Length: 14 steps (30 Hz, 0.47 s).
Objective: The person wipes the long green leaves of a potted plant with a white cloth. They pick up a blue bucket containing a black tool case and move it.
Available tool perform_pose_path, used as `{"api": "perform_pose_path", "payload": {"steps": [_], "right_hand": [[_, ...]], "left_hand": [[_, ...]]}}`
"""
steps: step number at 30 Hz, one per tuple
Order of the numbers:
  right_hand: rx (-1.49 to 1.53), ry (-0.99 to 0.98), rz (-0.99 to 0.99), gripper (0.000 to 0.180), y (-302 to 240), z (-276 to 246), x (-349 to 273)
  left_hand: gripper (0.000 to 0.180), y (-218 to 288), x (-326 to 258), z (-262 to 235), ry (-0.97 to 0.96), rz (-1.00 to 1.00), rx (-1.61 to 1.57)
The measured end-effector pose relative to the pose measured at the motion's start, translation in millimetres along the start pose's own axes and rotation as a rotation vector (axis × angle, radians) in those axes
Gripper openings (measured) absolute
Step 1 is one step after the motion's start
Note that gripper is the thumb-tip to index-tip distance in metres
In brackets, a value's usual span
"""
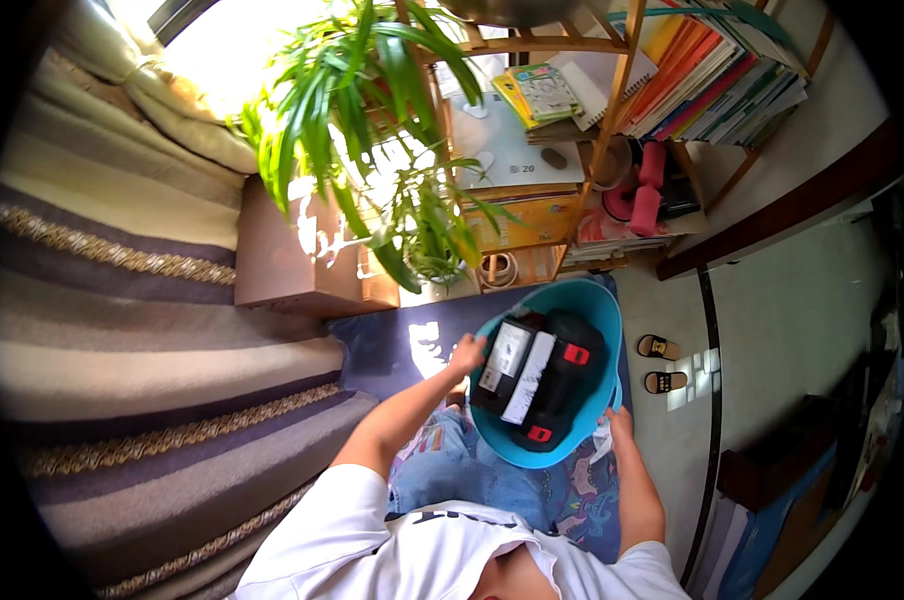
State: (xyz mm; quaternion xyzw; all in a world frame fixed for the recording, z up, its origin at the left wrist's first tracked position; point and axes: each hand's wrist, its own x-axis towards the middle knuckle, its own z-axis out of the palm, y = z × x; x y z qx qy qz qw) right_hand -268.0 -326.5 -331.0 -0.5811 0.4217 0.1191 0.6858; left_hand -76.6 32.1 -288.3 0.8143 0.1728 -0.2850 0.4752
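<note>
A turquoise tub [600, 305] sits in front of my body, held at its two sides. My left hand [467, 355] is closed on the tub's left rim or handle; which of the two is hard to make out. On the right, my right hand [617, 420] is closed around the tub's handle, and a crumpled white thing [602, 440] shows beside it. Inside the tub lies a black case [564, 385] with red latches. Next to it, toward my left hand, is a dark boxy thing [490, 395] bearing a white label, and a white strip [530, 378] lies between them.
A striped sofa [152, 350] fills the left side. Ahead stand a brown box [292, 250], a leafy potted plant [362, 110] and a wooden shelf [612, 90] with books [707, 85] and pink dumbbells [649, 190]. Two slippers [662, 365] lie on the floor to the right. A patterned mat [372, 340] is underneath.
</note>
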Motion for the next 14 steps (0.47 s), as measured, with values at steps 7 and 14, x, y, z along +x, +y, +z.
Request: {"api": "perform_pose_path", "payload": {"steps": [7,14], "right_hand": [[0.052,0.376,0.042,0.036,156,-127,72],[-0.048,0.552,0.237,0.037,213,-138,85]], "left_hand": [[0.07,-37,57,152,-0.397,0.001,0.254],[0.073,-76,89,235,-0.632,0.035,0.372]]}}
